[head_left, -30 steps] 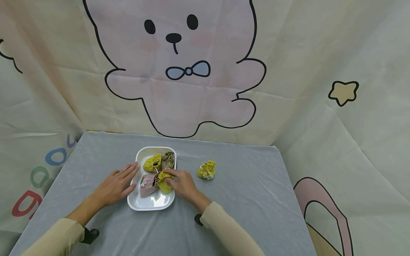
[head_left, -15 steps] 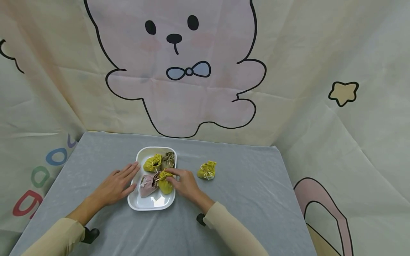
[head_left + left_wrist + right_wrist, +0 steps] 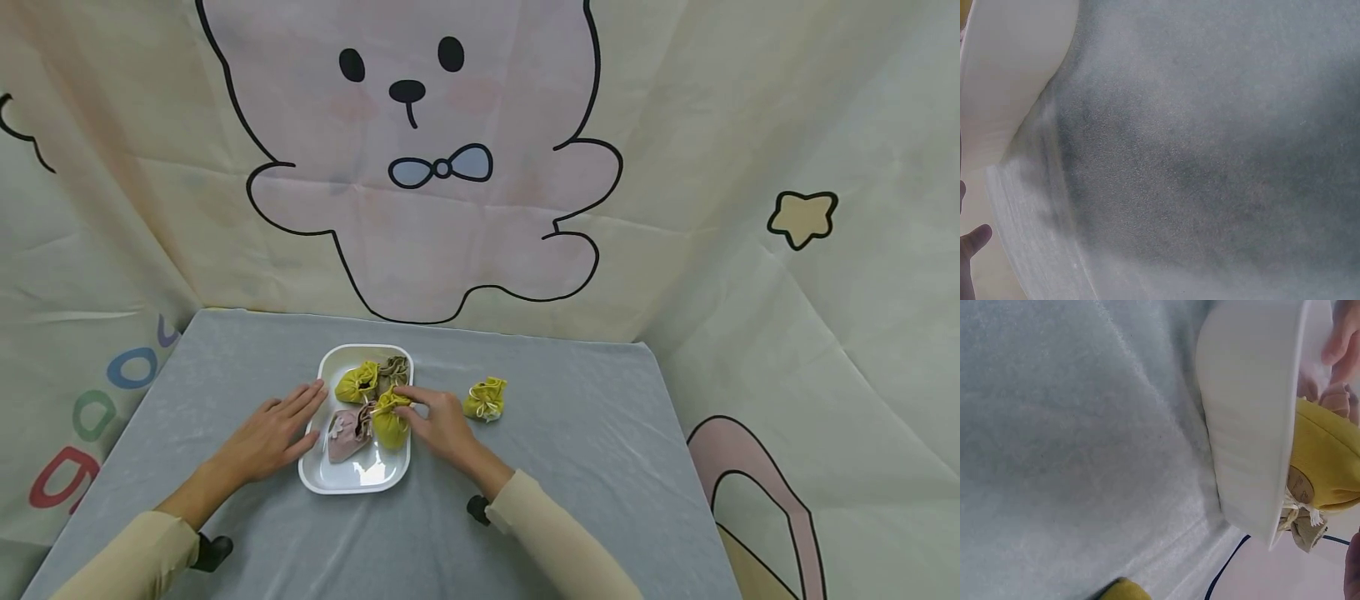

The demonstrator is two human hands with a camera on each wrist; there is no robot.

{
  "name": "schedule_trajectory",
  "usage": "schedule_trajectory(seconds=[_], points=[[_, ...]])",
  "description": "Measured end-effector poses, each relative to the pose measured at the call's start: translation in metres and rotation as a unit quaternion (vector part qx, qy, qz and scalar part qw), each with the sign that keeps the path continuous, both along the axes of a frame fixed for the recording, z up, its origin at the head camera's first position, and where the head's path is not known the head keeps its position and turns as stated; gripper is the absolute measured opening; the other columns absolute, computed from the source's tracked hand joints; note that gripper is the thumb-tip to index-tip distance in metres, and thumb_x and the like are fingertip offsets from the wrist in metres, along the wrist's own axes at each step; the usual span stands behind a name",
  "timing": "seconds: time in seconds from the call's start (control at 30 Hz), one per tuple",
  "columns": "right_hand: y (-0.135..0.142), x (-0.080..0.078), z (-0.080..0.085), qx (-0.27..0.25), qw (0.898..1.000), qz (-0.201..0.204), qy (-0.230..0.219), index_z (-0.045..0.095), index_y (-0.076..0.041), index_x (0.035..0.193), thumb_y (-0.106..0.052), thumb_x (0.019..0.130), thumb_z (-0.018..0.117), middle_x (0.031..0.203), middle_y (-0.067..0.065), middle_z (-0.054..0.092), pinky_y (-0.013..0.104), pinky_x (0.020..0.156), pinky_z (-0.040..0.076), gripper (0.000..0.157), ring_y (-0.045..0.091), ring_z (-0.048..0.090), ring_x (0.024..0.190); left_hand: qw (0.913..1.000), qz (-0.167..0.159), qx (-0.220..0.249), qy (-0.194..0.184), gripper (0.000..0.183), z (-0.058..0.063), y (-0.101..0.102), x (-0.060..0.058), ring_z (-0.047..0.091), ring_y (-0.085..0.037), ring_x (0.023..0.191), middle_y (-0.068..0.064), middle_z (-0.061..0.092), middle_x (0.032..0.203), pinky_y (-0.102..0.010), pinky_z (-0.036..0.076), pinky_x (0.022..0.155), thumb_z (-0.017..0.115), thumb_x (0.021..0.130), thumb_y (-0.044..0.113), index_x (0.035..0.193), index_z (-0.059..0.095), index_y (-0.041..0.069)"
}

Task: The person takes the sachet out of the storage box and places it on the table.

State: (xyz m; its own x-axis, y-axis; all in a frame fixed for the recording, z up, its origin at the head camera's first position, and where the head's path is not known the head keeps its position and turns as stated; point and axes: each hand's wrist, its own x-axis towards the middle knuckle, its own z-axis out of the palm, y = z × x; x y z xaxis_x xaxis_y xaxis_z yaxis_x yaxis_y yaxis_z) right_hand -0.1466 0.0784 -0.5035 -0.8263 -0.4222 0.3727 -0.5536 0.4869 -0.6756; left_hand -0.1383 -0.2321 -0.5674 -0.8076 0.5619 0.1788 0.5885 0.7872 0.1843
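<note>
My right hand (image 3: 444, 427) pinches the gathered top of a yellow drawstring pouch (image 3: 391, 428), held over the right side of a white tray (image 3: 318, 479). In the right wrist view this pouch (image 3: 1327, 456) shows a round tag and white strings above the tray wall. My left hand (image 3: 276, 432) lies with straight fingers against the tray's left rim. Inside the tray are another yellow pouch (image 3: 354, 383), a brown pouch (image 3: 393, 375) partly hidden by the held one, and a pink pouch (image 3: 345, 435). The left wrist view shows mostly tablecloth and the tray's outer wall (image 3: 1016, 69).
One more yellow pouch (image 3: 486, 400) sits on the grey-blue tablecloth (image 3: 585, 467), right of the tray and close to my right hand. Behind the table hangs a backdrop (image 3: 450, 242) printed with a bear; further printed cloth flanks both sides.
My right hand has raised the yellow pouch slightly from the tray and shifted a little right and away from me. The left hand and the tray stay put.
</note>
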Motion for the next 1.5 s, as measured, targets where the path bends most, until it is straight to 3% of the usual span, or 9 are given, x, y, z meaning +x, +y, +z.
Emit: schedule_trajectory(seconds=[0.4, 0.93, 1.5], points=[[0.011, -0.002, 0.012, -0.02, 1.0, -0.014, 0.011, 0.072, -0.003, 0.117, -0.011, 0.09, 0.074, 0.112, 0.01, 0.073, 0.026, 0.089, 0.053, 0.029, 0.02, 0.07, 0.105, 0.9998, -0.005, 0.006, 0.018, 0.066, 0.002, 0.001, 0.001, 0.046, -0.04, 0.134, -0.02, 0.041, 0.153, -0.057, 0.047, 0.089, 0.069, 0.092, 0.027, 0.146, 0.046, -0.002], [0.036, -0.005, 0.013, -0.023, 0.998, -0.048, 0.023, 0.072, -0.002, 0.117, -0.009, 0.09, 0.074, 0.113, 0.009, 0.073, 0.031, 0.087, 0.055, 0.029, 0.02, 0.07, 0.105, 0.9997, -0.012, 0.015, 0.013, 0.066, 0.002, 0.0, 0.001, 0.045, -0.042, 0.134, -0.021, 0.04, 0.154, -0.058, 0.047, 0.089, 0.068, 0.092, 0.026, 0.147, 0.044, -0.002], [0.05, -0.009, -0.011, -0.005, 0.998, -0.064, -0.008, 0.072, -0.001, 0.116, -0.005, 0.089, 0.074, 0.113, 0.011, 0.073, 0.035, 0.088, 0.055, 0.028, 0.021, 0.069, 0.107, 1.0, -0.005, -0.001, -0.001, 0.067, 0.003, 0.0, 0.001, 0.043, -0.04, 0.136, -0.019, 0.038, 0.155, -0.058, 0.046, 0.092, 0.066, 0.094, 0.029, 0.148, 0.043, -0.001]])
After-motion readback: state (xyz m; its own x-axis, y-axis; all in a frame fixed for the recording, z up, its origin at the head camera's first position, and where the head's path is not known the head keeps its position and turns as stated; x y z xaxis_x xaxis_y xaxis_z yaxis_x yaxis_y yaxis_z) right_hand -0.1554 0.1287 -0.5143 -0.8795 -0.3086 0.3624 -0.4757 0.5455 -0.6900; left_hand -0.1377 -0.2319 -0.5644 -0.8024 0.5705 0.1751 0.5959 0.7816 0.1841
